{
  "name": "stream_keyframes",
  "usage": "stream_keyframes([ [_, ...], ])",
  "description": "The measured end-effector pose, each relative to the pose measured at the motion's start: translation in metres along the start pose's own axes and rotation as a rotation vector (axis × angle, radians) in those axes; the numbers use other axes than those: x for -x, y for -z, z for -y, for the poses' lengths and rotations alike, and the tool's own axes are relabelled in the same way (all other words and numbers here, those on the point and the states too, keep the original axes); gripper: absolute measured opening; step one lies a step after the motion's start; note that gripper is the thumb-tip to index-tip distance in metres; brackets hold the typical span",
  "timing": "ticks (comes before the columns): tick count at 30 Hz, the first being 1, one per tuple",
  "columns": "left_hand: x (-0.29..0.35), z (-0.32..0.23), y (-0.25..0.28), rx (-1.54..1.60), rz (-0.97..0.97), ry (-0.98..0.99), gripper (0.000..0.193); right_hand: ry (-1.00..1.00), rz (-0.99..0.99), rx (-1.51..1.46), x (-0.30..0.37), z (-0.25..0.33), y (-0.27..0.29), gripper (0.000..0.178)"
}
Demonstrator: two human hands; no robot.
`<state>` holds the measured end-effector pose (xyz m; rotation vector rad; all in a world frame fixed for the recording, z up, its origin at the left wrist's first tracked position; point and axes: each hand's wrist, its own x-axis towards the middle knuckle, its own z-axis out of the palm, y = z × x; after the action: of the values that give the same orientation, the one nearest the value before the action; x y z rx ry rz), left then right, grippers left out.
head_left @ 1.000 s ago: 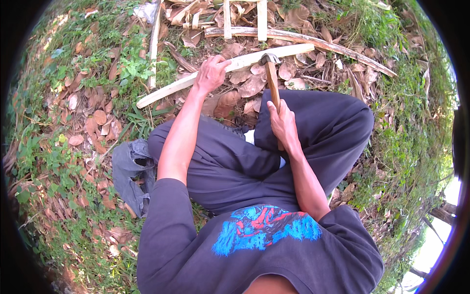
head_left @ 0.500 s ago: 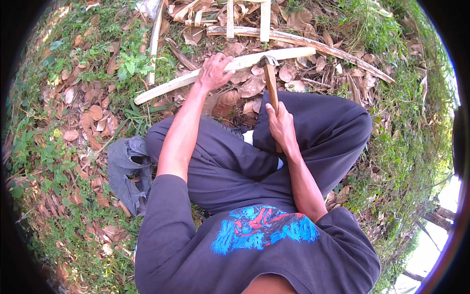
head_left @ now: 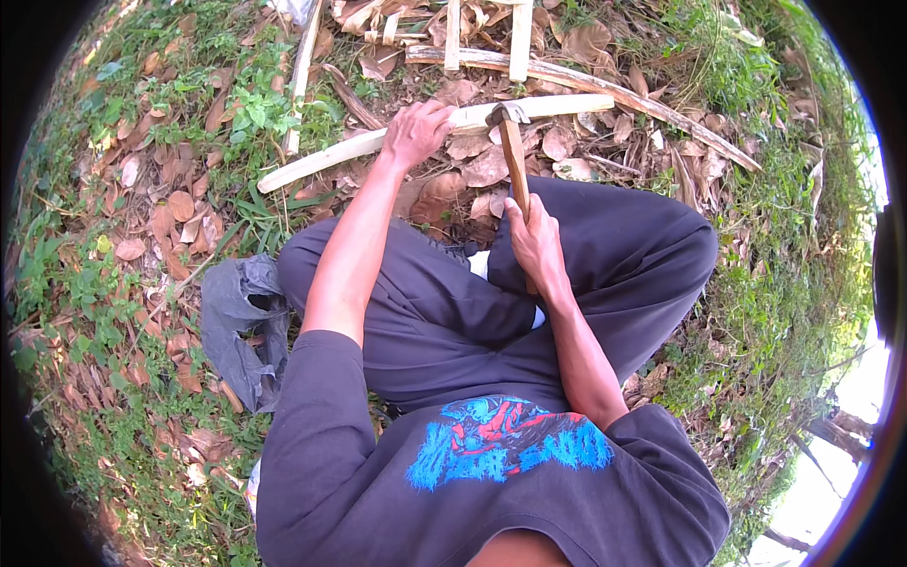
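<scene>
A long pale strip of wood (head_left: 326, 161) lies across the ground in front of my folded legs. My left hand (head_left: 416, 134) is closed over its middle, fingers wrapped on the far side. In my right hand (head_left: 536, 241) is a claw hammer (head_left: 514, 156), gripped by its wooden handle. The metal head is at the strip, to the right of my left hand; whether it touches the wood I cannot tell. The handle's lower end rests by my right thigh.
Behind the strip lies a longer barked pole (head_left: 652, 102), with a small frame of pale slats (head_left: 520, 42) at its far side. Another stick (head_left: 304, 76) lies to the left. A dark plastic bag (head_left: 244, 331) sits by my left knee. Dry leaves and grass cover the ground.
The hammer head has shifted slightly to the left along the strip. My left hand stays on the wood, and the strip has barely moved.
</scene>
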<state>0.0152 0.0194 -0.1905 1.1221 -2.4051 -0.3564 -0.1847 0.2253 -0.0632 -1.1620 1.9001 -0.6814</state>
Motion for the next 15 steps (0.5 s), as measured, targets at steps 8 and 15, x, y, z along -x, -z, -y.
stream_keyframes([
  [8, 0.001, -0.01, 0.008, 0.017, -0.011, 0.017, 0.029, 0.236, -0.043, 0.072, -0.016, 0.027, -0.007, 0.032],
  [15, 0.0, -0.01, 0.008, 0.009, -0.011, 0.036, 0.029, 0.283, -0.017, 0.172, -0.028, 0.01, -0.028, 0.035],
])
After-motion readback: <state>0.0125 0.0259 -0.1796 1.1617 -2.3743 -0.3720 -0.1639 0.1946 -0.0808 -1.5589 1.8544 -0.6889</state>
